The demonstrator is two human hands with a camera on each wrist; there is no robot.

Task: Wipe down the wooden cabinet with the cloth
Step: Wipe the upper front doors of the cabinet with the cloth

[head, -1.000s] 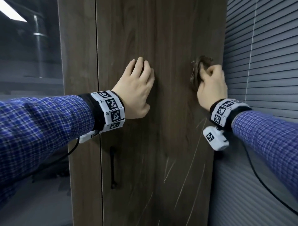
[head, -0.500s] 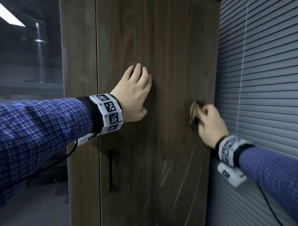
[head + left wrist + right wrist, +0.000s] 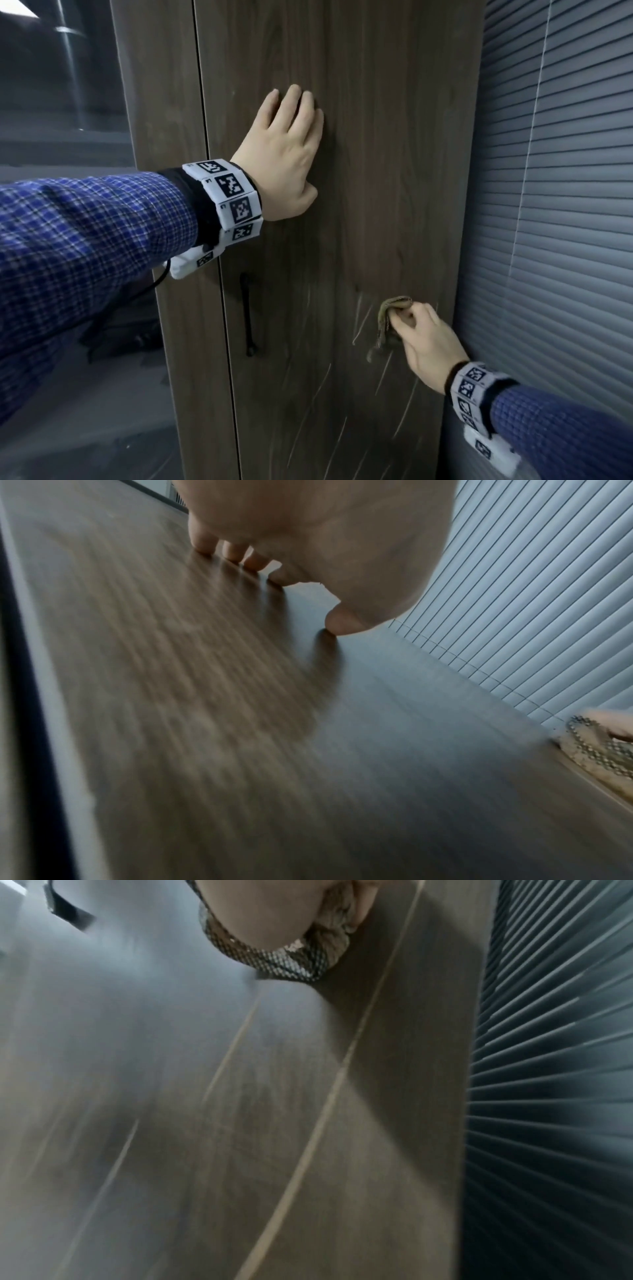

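Two hands work on the wooden cabinet point(image 3: 376, 171) door. The left hand point(image 3: 286, 161) lies flat against the door's upper part, fingers point(image 3: 205, 543) straight and together, their tips touching the wood, holding nothing. The right hand point(image 3: 424, 342) sits lower, near the door's right edge, its fingers curled round a bunched cloth point(image 3: 385, 318) and pressing it to the wood among pale streaks point(image 3: 329, 1096). A dark handle point(image 3: 246, 315) hangs by the door's left edge. Slatted blinds point(image 3: 561, 205) stand just beside the cabinet's right edge.
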